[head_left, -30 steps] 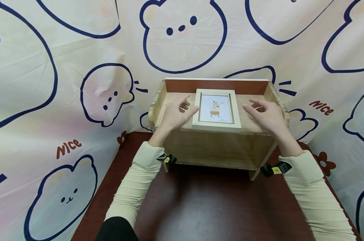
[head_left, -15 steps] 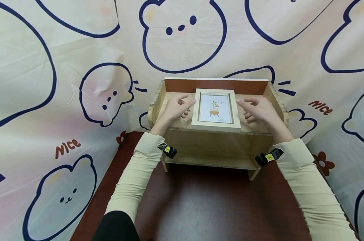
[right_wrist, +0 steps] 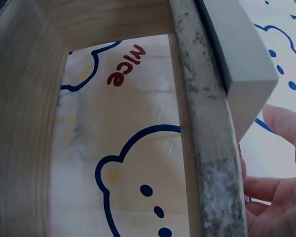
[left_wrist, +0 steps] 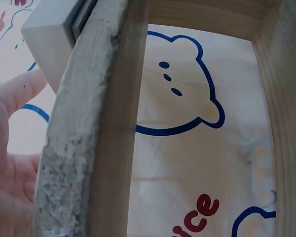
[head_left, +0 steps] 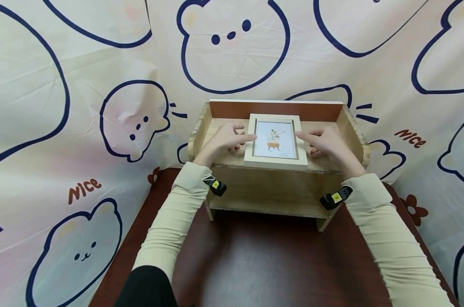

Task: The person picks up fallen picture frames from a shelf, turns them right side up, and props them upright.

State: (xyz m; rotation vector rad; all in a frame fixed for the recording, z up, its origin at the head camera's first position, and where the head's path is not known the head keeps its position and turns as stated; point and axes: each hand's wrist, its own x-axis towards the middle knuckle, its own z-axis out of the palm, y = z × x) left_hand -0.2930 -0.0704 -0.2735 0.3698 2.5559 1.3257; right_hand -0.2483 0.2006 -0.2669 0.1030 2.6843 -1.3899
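A cream picture frame [head_left: 275, 138] with a potted-plant print lies face up on top of a small wooden shelf [head_left: 268, 189], its near end at the front edge. My left hand [head_left: 226, 140] holds the frame's left side, thumb on the border and the other fingers curled beside it. On the opposite side my right hand [head_left: 326, 143] grips the right border the same way. Both wrist views look up past the shelf's rough front board; the frame's corner [left_wrist: 52, 37] juts over it, near the left thumb. The undersides of the fingers are partly hidden.
The shelf has raised side boards and a brown back strip [head_left: 276, 108]. It stands on a dark red-brown table [head_left: 270, 260]. A cartoon-printed cloth [head_left: 140, 64] hangs close behind and at both sides. Below the top is an open compartment.
Both hands have moved inward to the frame, the right one farther to the left, and their thumbs now lie on its borders. The frame stays in place on the shelf.
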